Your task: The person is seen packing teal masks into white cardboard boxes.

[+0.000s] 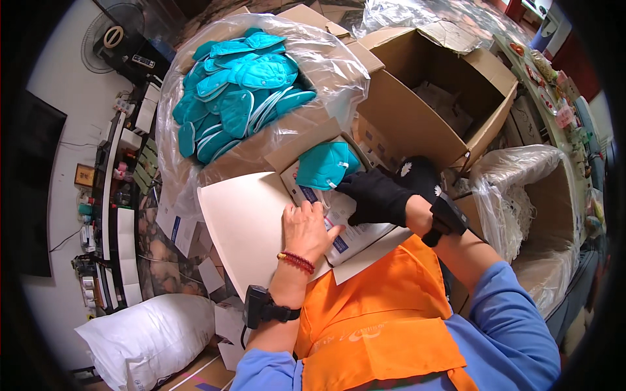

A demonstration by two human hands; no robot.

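Right in front of me stands a small open carton [277, 158] with printed white and blue packets [352, 240] in it. Over its far part is a teal folded face mask [321, 165], with another teal edge behind it. My right hand [378, 197], in a black glove, has its fingers closed at the mask's lower right edge; the fingertips are partly hidden. Bare and palm down, my left hand [305, 229] lies over the near left part of the carton, fingers on the packets and thumb spread apart.
Beyond the carton, a plastic-lined box [261, 140] is heaped with teal masks [238, 78]. A large brown carton [417, 98] stands at the far right, and a plastic-lined box [554, 215] with white straps is nearer. A stuffed white sack [153, 339] lies at lower left.
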